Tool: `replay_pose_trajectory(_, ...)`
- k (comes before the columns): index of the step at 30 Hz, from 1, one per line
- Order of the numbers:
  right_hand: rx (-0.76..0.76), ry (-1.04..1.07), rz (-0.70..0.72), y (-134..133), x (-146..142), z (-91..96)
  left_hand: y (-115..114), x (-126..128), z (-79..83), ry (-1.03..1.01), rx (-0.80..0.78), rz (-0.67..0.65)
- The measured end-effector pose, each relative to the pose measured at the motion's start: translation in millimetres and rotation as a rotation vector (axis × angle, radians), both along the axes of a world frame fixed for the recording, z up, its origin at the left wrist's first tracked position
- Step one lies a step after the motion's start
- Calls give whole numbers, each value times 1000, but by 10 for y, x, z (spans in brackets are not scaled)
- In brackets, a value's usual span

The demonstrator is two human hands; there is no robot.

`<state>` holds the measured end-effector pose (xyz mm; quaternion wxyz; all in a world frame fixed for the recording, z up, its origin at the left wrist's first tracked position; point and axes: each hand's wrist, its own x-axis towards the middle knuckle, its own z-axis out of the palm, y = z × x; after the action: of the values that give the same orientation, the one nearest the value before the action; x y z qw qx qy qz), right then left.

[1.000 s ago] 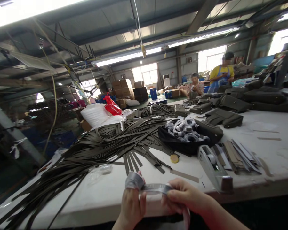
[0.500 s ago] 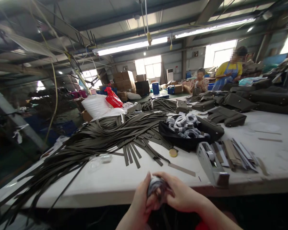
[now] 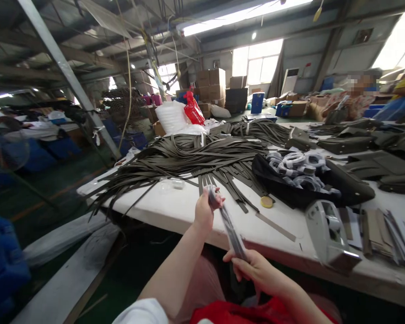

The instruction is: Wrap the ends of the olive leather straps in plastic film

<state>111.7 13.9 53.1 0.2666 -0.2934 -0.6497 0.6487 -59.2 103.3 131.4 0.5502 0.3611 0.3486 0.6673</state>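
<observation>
My left hand (image 3: 204, 212) is closed round a grey roll of tape (image 3: 212, 195), held up over the near edge of the white table (image 3: 168, 211). A strip of grey tape (image 3: 231, 231) runs down and to the right from the roll. My right hand (image 3: 253, 270) pinches the lower end of that strip, below the table edge and close to my body. A large heap of dark olive straps (image 3: 189, 157) lies just beyond my left hand. A black bag (image 3: 290, 189) filled with several tape rolls (image 3: 299, 166) sits to the right of the straps.
A grey tape dispenser (image 3: 329, 236) stands at the near right edge, with flat card strips (image 3: 381, 229) beside it. A small yellow disc (image 3: 266, 202) lies by the bag. Dark olive bags (image 3: 374, 153) cover the far right, where two people sit. Cardboard boxes (image 3: 211, 83) stand behind.
My hands were together on the roll half a second ago; now they are apart, with tape drawn out between them. The view has swung left and down.
</observation>
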Motion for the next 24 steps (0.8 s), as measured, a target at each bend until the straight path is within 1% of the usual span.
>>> replay_pose_trajectory(2, -2, 63, -7, -44, 19, 122, -28, 55, -156, 259, 120, 90)
replay_pose_trajectory(3, -4, 88, -19, -37, 56, 179, -65, 80, -229, 420, 179, 94)
replay_pose_trajectory(4, -5, 108, -47, -9, 113, 233, -114, 102, -293, 584, 230, 63)
replay_pose_trajectory(5, 0, 118, -94, 39, 189, 281, -171, 119, -344, 733, 271, -3)
replay_pose_trajectory(6, 18, 108, -159, 103, 280, 322, -229, 131, -379, 849, 290, -98)
replay_pose_trajectory(7, 54, 67, -234, 180, 381, 352, -285, 138, -398, 919, 275, -205)
replay_pose_trajectory(8, 112, -8, -310, 263, 483, 369, -331, 143, -404, 939, 220, -310)
replay_pose_trajectory(10, 264, -224, -457, 430, 663, 361, -389, 144, -384, 861, 32, -483)
replay_pose_trajectory(11, 338, -329, -519, 501, 730, 335, -399, 143, -367, 787, -71, -539)
replay_pose_trajectory(12, 399, -404, -568, 558, 776, 298, -397, 142, -348, 706, -163, -579)
replay_pose_trajectory(14, 459, -455, -621, 622, 806, 205, -371, 137, -315, 552, -287, -632)
replay_pose_trajectory(16, 452, -437, -590, 625, 776, 114, -330, 125, -286, 415, -363, -655)
replay_pose_trajectory(19, 438, -436, -539, 569, 690, 20, -258, 75, -229, 229, -427, -656)
replay_pose_trajectory(22, 449, -476, -538, 528, 628, -23, -182, -24, -143, 76, -452, -616)
replay_pose_trajectory(24, 414, -494, -493, 529, 609, -29, -131, -108, -82, 18, -455, -592)
